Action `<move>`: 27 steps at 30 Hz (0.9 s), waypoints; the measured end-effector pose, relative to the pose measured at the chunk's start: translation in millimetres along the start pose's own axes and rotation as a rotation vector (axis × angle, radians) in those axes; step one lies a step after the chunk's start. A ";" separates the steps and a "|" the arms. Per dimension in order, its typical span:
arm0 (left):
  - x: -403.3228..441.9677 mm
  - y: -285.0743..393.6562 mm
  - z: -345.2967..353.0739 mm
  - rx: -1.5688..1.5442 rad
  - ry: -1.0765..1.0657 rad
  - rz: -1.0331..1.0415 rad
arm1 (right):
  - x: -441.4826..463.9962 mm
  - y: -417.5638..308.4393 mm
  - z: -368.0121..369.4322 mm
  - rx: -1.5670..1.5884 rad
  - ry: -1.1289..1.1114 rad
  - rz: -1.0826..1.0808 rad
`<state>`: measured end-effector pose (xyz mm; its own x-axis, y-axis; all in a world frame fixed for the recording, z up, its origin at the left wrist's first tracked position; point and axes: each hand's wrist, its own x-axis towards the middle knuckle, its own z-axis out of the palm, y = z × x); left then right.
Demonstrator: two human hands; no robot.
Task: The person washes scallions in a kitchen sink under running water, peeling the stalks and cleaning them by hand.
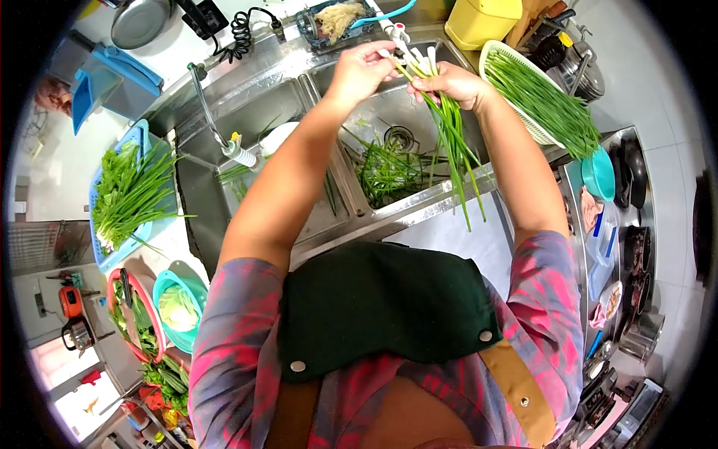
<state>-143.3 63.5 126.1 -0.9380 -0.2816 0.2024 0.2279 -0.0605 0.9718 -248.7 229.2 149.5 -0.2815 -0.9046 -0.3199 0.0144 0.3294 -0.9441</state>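
Over the right basin of the steel sink (359, 211), my right hand (462, 85) is closed round a bunch of green onions (450, 138). Their white ends point up and away from me, and the long green leaves hang toward the sink's front edge. My left hand (363, 73) is beside the white ends, its fingertips pinched on one green onion (386, 54); the exact grip is partly hidden. Below, loose green leaves and trimmings (385, 176) lie in the basin. A faucet (209, 108) reaches over the left basin, where a white round item (280, 138) is partly behind my left arm.
On the right, a white basket (490, 56) holds many green onions, near a yellow container (482, 22). A blue basket (96, 187) of greens stands left of the sink. Closer in are a teal basin (196, 288) with cabbage and a red basin (116, 284) of vegetables.
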 end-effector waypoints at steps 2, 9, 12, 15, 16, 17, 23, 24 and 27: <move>0.6 7.0 -4.9 0.135 -0.011 0.040 | 2.9 4.1 1.3 0.012 0.023 -0.027; -1.0 21.2 -43.9 0.317 -0.219 -0.120 | -9.1 12.2 -14.0 -0.104 -0.002 0.045; 4.3 10.2 -65.9 0.313 -0.156 -0.182 | -20.6 20.4 -29.3 -0.041 0.119 0.057; -29.3 -10.2 -28.4 0.634 -0.321 -0.346 | -31.4 6.5 -36.5 -0.053 0.326 0.043; -35.1 -31.8 -19.2 0.688 -0.384 -0.413 | -30.2 7.1 -41.8 -0.031 0.373 0.008; -40.0 -73.0 -17.8 0.619 -0.398 -0.498 | -30.1 6.3 -48.7 -0.040 0.396 0.001; -52.0 -95.3 2.9 0.635 -0.222 -0.229 | -38.7 3.1 -64.4 -0.043 0.543 -0.012; -44.7 -97.8 1.3 0.624 -0.154 -0.064 | -38.4 3.7 -65.3 -0.027 0.564 -0.028; -20.0 -72.5 26.5 0.333 -0.030 0.081 | -38.5 3.7 -73.5 0.124 0.540 -0.014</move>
<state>-147.9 98.9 54.8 -0.9286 -0.2441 0.2795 0.2090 0.2781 0.9375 -308.3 285.1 164.2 -0.7343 -0.6306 -0.2514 0.1106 0.2542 -0.9608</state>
